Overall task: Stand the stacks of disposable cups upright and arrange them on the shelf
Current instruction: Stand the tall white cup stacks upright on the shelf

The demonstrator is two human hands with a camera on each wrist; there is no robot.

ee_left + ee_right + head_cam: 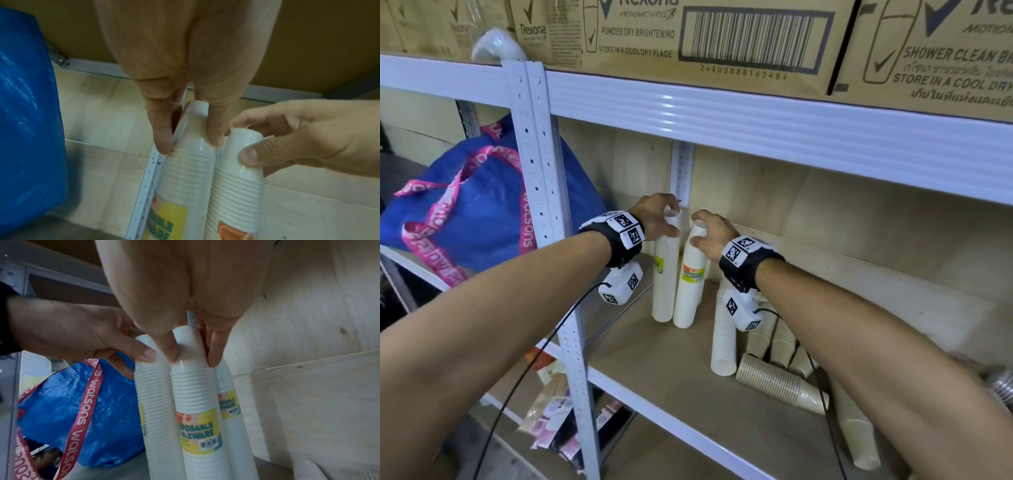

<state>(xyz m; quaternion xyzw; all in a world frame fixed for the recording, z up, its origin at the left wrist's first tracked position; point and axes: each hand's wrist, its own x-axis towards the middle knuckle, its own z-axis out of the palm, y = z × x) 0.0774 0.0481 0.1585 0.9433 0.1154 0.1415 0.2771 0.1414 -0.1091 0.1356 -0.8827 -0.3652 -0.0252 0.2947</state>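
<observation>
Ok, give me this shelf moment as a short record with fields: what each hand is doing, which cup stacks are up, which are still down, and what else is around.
left hand: left hand pinches the top of the left white stack
right hand: right hand holds the top of the right white stack
standing: both held stacks upright, side by side, in the back left corner of the shelf; a third white stack upright behind them
still down: tan cup stacks lying or leaning to the right
nearby: blue bag beyond the shelf post; cardboard boxes on the shelf above
</observation>
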